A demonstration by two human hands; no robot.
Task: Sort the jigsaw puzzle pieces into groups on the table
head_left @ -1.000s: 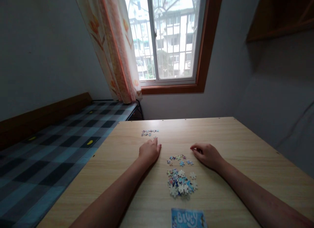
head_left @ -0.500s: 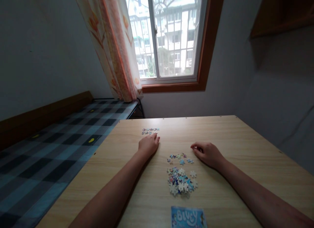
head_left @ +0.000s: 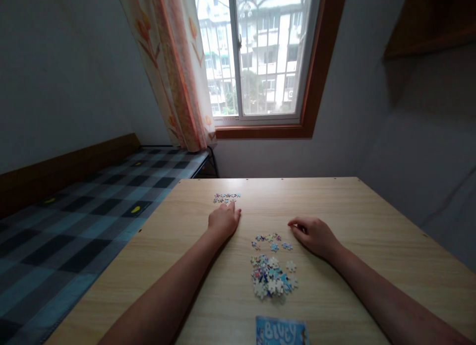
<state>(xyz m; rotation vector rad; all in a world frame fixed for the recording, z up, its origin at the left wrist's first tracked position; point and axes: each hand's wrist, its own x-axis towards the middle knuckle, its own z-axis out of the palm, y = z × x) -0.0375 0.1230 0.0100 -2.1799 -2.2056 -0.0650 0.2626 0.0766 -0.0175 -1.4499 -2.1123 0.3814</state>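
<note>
Left hand (head_left: 224,221): your grip is released, index finger extended to a puzzle piece (head_left: 233,200) at the right end of the nearer row.
Puzzle rows (head_left: 227,195): two, near the table's (head_left: 327,196) far edge.
Right hand (head_left: 314,235): loosely curled on the wood; whether it pinches anything, I cannot tell.
Scattered pieces (head_left: 274,247): between your hands, nearer you.
Pile (head_left: 273,280): just nearer still.
Blue "Bluey" item (head_left: 281,332): closest to you.
</note>
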